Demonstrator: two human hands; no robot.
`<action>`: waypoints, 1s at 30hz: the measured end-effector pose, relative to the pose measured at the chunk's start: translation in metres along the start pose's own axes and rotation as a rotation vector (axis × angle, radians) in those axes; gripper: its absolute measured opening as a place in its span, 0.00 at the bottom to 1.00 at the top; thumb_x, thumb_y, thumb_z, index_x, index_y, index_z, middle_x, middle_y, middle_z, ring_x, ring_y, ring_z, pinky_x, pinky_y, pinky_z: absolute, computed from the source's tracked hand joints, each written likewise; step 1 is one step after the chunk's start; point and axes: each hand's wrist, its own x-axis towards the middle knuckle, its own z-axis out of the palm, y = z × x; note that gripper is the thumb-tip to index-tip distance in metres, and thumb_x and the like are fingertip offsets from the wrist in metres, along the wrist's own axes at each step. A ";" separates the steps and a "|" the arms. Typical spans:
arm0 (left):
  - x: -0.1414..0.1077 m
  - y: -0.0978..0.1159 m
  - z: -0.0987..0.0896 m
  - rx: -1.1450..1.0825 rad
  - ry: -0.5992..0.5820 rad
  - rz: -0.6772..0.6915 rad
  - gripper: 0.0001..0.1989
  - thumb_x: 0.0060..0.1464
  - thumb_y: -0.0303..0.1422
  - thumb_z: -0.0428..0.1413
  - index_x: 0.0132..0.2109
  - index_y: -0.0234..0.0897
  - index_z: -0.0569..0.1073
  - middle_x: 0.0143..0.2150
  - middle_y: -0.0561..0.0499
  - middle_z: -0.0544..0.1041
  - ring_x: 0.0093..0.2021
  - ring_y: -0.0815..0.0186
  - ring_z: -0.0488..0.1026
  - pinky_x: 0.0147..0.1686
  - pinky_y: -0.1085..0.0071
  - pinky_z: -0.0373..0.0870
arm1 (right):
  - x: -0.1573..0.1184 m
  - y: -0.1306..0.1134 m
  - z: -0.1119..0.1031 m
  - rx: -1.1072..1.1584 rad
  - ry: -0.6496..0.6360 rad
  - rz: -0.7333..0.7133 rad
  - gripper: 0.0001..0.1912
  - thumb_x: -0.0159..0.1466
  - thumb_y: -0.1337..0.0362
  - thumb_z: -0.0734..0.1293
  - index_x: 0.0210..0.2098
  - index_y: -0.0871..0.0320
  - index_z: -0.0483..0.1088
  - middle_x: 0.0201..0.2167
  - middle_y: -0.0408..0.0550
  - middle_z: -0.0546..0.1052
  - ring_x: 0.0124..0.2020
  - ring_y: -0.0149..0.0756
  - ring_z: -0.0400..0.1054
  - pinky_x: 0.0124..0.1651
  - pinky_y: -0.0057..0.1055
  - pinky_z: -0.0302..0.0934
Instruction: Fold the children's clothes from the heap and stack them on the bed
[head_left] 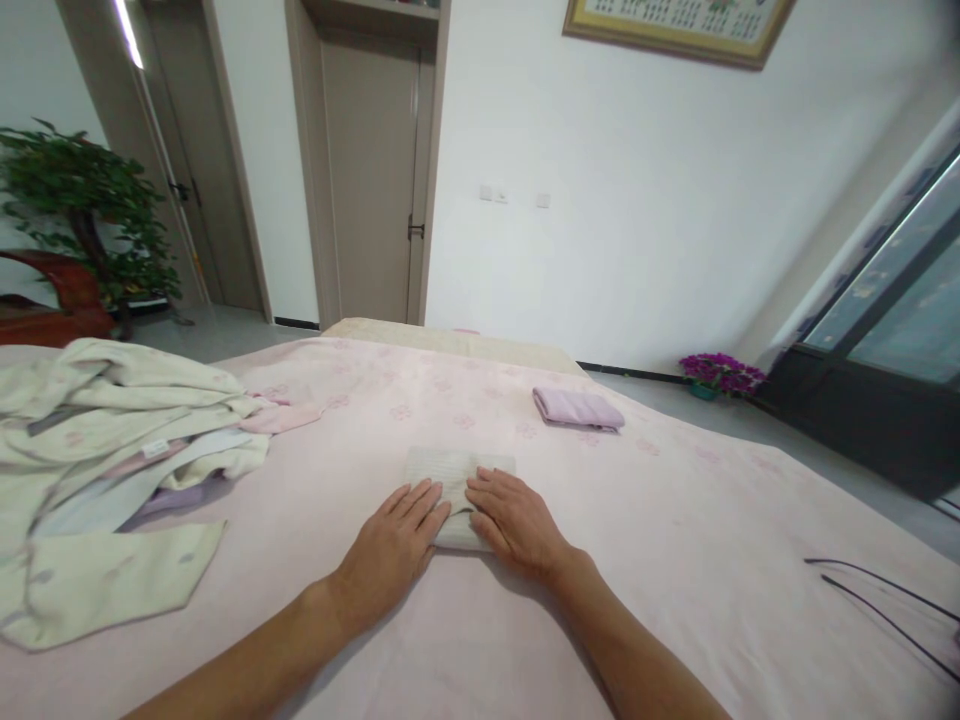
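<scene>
Head view shows the left hand [396, 535] and the right hand [517, 520] resting palm-down on a small, pale grey-white folded cloth with fine ribbing [448, 466]. Left fingers extend over the cloth's left part, the right fingers over its right part; both hands are flat and spread rather than closed, and whether either thumb pinches an edge cannot be determined. A puckered, raised fold is visible in the gap between the hands. The cloth lies directly beneath them on a pale pink bed sheet printed with darker pink flowers [465, 640]. Beyond and to the right of the right hand, well apart from it, lies a flat, folded lilac cloth [577, 408]. Left of the left hand is a loose heap of cream patterned fabric [142, 390], bearing a small white label [155, 449]; one flat flap extends toward the left forearm. Far right of the right hand, two thin, dark, curved rods [862, 571] rest on the sheet.
</scene>
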 end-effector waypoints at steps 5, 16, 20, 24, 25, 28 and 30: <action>0.003 0.003 -0.005 -0.073 0.072 -0.028 0.15 0.56 0.23 0.54 0.50 0.37 0.73 0.53 0.45 0.76 0.53 0.57 0.72 0.54 0.57 0.68 | 0.005 -0.020 -0.002 -0.101 -0.078 0.080 0.16 0.67 0.52 0.63 0.46 0.57 0.72 0.39 0.50 0.77 0.43 0.42 0.68 0.52 0.40 0.58; 0.009 -0.002 -0.008 -0.174 0.176 -0.028 0.07 0.59 0.26 0.51 0.42 0.39 0.72 0.37 0.48 0.78 0.40 0.59 0.74 0.42 0.61 0.71 | 0.008 -0.042 0.020 -0.196 0.003 0.201 0.24 0.58 0.62 0.69 0.54 0.56 0.66 0.49 0.55 0.71 0.49 0.48 0.62 0.52 0.43 0.56; 0.005 -0.002 -0.012 -0.282 0.306 -0.094 0.08 0.61 0.29 0.51 0.47 0.39 0.70 0.42 0.47 0.77 0.44 0.60 0.74 0.47 0.62 0.70 | 0.009 -0.039 0.021 -0.157 -0.018 0.182 0.21 0.60 0.69 0.66 0.53 0.57 0.67 0.56 0.54 0.71 0.55 0.47 0.63 0.58 0.44 0.54; 0.003 -0.019 -0.014 -0.417 0.500 -0.342 0.16 0.64 0.33 0.45 0.57 0.39 0.64 0.53 0.44 0.72 0.55 0.57 0.69 0.58 0.58 0.64 | 0.012 -0.033 0.004 -0.068 -0.039 0.274 0.22 0.59 0.72 0.63 0.52 0.54 0.68 0.48 0.50 0.78 0.45 0.43 0.71 0.48 0.37 0.61; 0.003 -0.025 -0.012 -0.446 0.530 -0.424 0.16 0.64 0.35 0.44 0.57 0.39 0.64 0.54 0.44 0.72 0.56 0.57 0.69 0.59 0.57 0.63 | 0.014 -0.030 -0.003 -0.025 0.000 0.312 0.22 0.59 0.71 0.63 0.52 0.52 0.69 0.47 0.48 0.78 0.44 0.42 0.72 0.46 0.35 0.62; 0.007 -0.045 -0.002 -0.530 0.520 -0.661 0.16 0.63 0.38 0.45 0.55 0.40 0.64 0.54 0.45 0.72 0.53 0.58 0.71 0.57 0.58 0.66 | 0.018 -0.010 -0.023 0.176 0.221 0.453 0.15 0.63 0.66 0.62 0.48 0.47 0.72 0.38 0.42 0.80 0.38 0.39 0.73 0.40 0.31 0.62; 0.010 -0.054 0.006 -0.599 0.459 -0.774 0.17 0.62 0.39 0.46 0.55 0.40 0.63 0.55 0.46 0.72 0.52 0.58 0.72 0.53 0.59 0.69 | 0.022 0.012 -0.034 0.384 0.420 0.562 0.10 0.64 0.60 0.62 0.43 0.50 0.73 0.34 0.42 0.80 0.36 0.40 0.73 0.37 0.31 0.63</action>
